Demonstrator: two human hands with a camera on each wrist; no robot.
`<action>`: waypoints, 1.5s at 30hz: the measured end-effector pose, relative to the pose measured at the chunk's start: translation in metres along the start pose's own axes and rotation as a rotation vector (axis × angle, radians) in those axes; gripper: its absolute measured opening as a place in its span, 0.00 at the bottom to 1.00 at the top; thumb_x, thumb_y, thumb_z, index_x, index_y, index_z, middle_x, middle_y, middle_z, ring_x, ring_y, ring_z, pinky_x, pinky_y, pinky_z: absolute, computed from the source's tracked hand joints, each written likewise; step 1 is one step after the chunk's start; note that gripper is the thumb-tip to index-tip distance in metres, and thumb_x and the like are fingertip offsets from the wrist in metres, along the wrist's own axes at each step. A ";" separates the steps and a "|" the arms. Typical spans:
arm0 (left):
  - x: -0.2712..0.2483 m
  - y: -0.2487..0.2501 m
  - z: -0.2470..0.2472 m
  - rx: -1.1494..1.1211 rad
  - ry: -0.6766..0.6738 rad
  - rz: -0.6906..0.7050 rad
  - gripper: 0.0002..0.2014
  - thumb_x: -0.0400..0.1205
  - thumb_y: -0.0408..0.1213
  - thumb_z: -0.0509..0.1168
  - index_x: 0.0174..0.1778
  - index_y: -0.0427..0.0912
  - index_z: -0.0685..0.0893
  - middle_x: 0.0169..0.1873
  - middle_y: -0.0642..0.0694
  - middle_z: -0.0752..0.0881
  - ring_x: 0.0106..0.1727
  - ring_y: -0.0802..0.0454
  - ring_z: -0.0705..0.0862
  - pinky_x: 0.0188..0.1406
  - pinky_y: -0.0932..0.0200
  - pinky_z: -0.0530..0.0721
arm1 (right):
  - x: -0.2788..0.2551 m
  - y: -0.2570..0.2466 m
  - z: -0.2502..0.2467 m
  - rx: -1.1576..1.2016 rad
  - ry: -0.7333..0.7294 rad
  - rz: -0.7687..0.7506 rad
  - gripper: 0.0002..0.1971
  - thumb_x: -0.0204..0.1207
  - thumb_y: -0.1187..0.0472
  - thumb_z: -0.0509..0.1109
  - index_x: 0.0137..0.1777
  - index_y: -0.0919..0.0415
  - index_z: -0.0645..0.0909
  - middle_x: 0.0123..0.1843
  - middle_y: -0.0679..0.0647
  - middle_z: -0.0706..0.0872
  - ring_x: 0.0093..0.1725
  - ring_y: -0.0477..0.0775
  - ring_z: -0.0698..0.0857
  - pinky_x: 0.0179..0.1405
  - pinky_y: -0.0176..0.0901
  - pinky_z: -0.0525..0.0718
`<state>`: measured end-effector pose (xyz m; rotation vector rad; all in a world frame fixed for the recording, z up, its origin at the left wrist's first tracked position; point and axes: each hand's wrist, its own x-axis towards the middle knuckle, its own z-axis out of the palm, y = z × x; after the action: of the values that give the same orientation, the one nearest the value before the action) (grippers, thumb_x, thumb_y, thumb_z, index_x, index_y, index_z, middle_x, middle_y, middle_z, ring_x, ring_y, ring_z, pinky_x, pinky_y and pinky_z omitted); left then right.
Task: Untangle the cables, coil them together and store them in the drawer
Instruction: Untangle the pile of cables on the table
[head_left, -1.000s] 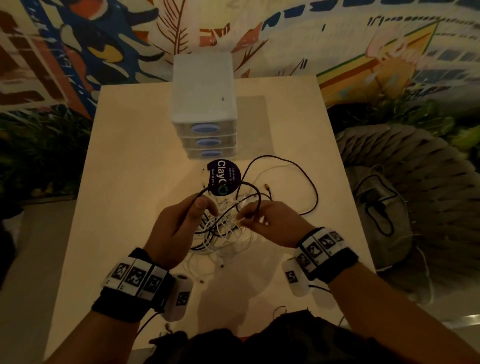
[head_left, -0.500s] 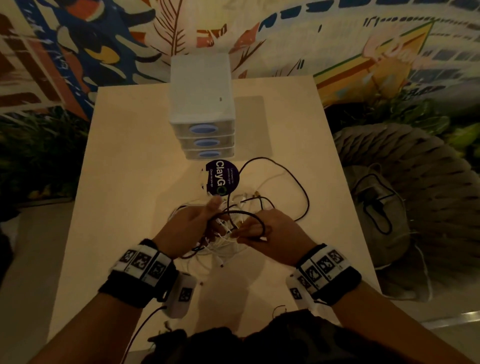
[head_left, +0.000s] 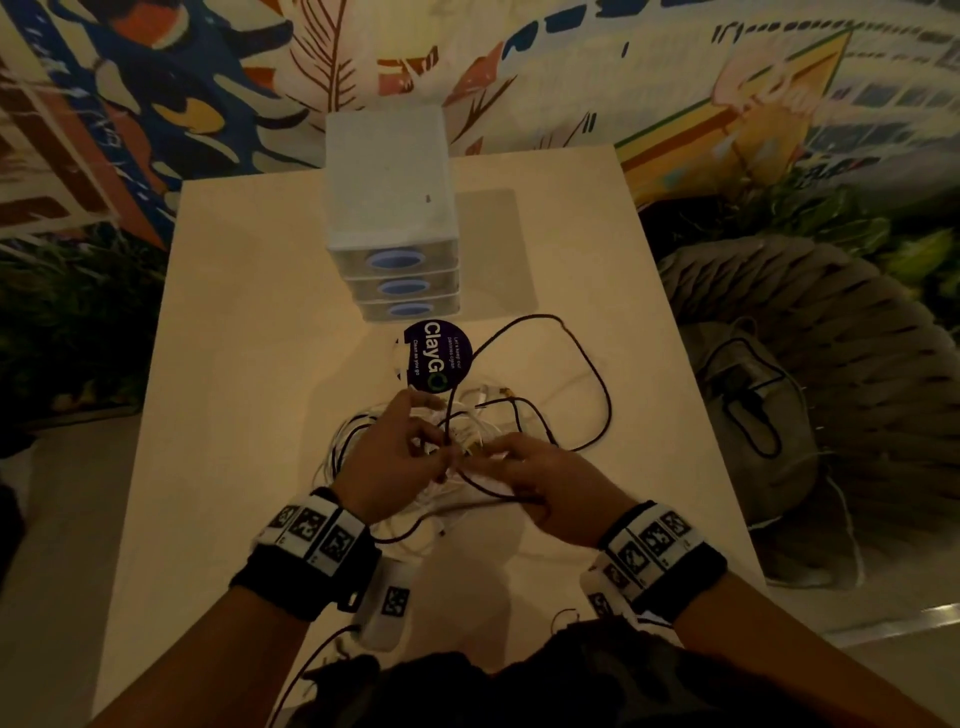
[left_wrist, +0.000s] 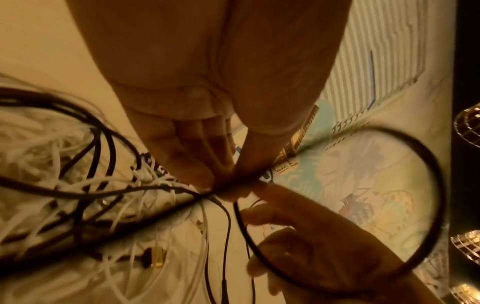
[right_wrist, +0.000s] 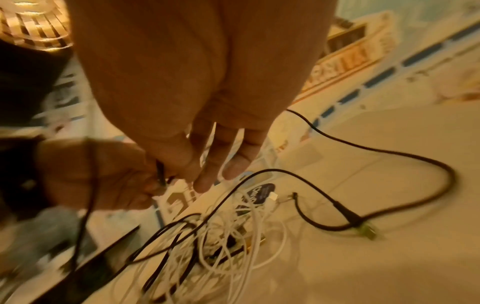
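Note:
A tangle of white cables (head_left: 470, 423) and a black cable (head_left: 597, 384) lies on the table in front of a white three-drawer unit (head_left: 392, 234), all drawers closed. My left hand (head_left: 441, 452) pinches the black cable (left_wrist: 161, 188) between thumb and fingers just above the tangle. My right hand (head_left: 483, 458) meets it from the right and pinches the same black cable (right_wrist: 161, 172) with thumb and forefinger; a loop of it (left_wrist: 426, 170) runs round that hand. In the right wrist view the white tangle (right_wrist: 233, 236) sits below the fingers, and a gold-tipped plug (right_wrist: 369, 232) lies to its right.
A round dark "ClayGo" sticker (head_left: 437, 359) lies between the drawer unit and the cables. The beige table (head_left: 249, 395) has edges on both sides. A woven seat with a grey bag (head_left: 753, 415) stands off its right side. A painted wall is behind.
Both hands have come together over the tangle and now touch at the fingertips. The black loop on the right has been drawn in and pulled toward me.

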<state>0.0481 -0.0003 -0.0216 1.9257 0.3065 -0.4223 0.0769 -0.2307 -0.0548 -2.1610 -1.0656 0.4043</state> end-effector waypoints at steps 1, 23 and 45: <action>-0.002 0.002 -0.003 0.041 0.022 0.048 0.26 0.79 0.38 0.77 0.68 0.57 0.73 0.42 0.49 0.92 0.35 0.51 0.91 0.39 0.52 0.88 | -0.002 0.003 -0.006 0.081 0.079 0.099 0.32 0.84 0.69 0.61 0.84 0.44 0.67 0.71 0.51 0.79 0.57 0.51 0.84 0.54 0.50 0.88; -0.027 -0.001 -0.024 0.449 -0.187 0.446 0.07 0.78 0.40 0.79 0.46 0.59 0.93 0.44 0.66 0.88 0.44 0.63 0.84 0.38 0.73 0.77 | 0.011 0.083 -0.064 -0.002 0.128 0.535 0.14 0.84 0.50 0.71 0.66 0.51 0.85 0.57 0.51 0.89 0.50 0.46 0.86 0.55 0.39 0.82; -0.034 -0.005 -0.033 0.253 0.191 0.371 0.05 0.83 0.40 0.73 0.52 0.55 0.88 0.47 0.61 0.90 0.51 0.61 0.88 0.52 0.69 0.82 | -0.015 0.107 -0.053 -0.046 0.099 1.086 0.18 0.81 0.48 0.74 0.57 0.63 0.89 0.51 0.61 0.92 0.50 0.62 0.90 0.52 0.49 0.88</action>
<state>0.0201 0.0320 0.0004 2.2189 0.0135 -0.0313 0.1574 -0.3121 -0.0915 -2.6006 0.2545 0.7260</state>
